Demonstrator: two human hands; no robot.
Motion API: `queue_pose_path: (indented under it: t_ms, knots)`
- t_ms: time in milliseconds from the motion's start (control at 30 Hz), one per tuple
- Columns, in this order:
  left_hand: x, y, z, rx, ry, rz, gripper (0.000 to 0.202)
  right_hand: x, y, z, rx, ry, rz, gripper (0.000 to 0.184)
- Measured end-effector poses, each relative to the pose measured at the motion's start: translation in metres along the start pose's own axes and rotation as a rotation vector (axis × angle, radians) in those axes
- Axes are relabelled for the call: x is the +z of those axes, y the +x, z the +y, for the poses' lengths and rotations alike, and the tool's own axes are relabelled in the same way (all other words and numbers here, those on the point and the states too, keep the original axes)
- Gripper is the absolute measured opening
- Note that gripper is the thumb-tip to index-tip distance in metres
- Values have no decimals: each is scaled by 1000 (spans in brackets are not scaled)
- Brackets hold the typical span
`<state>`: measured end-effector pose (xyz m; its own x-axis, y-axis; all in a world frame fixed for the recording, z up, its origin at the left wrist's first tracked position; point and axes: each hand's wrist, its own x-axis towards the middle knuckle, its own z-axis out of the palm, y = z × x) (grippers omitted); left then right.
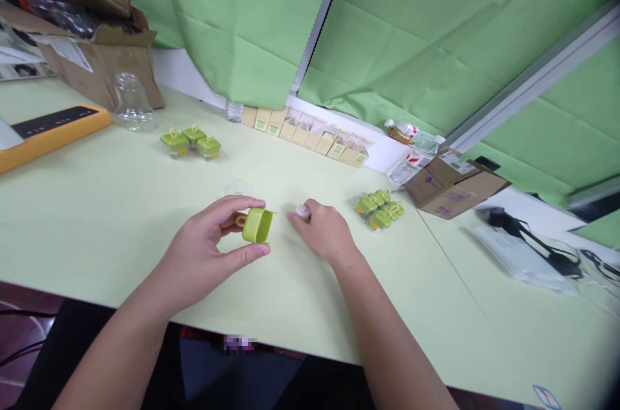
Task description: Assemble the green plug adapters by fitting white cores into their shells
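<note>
Between the thumb and fingers of my left hand (pixel 208 242) is a small green cap (pixel 257 225) with a ring on top. It is tipped on its side, its hollow inside facing right. My right hand (pixel 325 229) is closed around a small pale, rounded piece (pixel 303 212) just above or on the table; the fingers hide most of it. Behind my left hand lies a clear plastic piece (pixel 239 188), partly covered by the fingers. A group of green-capped clear containers (pixel 380 208) stands right of my right hand. Farther back left are 3 similar containers (pixel 191 142).
Small cardboard boxes (pixel 310 132) line the table's back edge. A clear bottle (pixel 130 103) and an open carton (pixel 101 61) stand back left, near a yellow-edged device (pixel 58 135). Plastic bottles (pixel 411 164), another carton (pixel 450 184) and black cables (pixel 533 242) occupy the right.
</note>
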<state>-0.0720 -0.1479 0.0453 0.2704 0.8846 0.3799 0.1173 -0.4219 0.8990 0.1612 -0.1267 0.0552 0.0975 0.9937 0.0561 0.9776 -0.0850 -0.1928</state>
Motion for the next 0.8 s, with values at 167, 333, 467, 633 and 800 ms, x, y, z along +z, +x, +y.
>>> queue_pose_path:
  t_ms: [167,333,467,633,800]
  knots:
    - [0,0,0,-1,23,-15,45,0,-2,-3,-48,-24,41,27]
    - [1,0,-1,9,32,-15,45,-2,-4,-4,-43,-38,81,27]
    - [1,0,-1,13,39,-10,44,-7,-3,-3,-61,55,202,30]
    - [1,1,-2,25,90,10,44,-16,-7,-10,-190,684,235,28]
    - [4,2,-7,101,197,34,44,-13,-17,-27,-420,1124,-98,14]
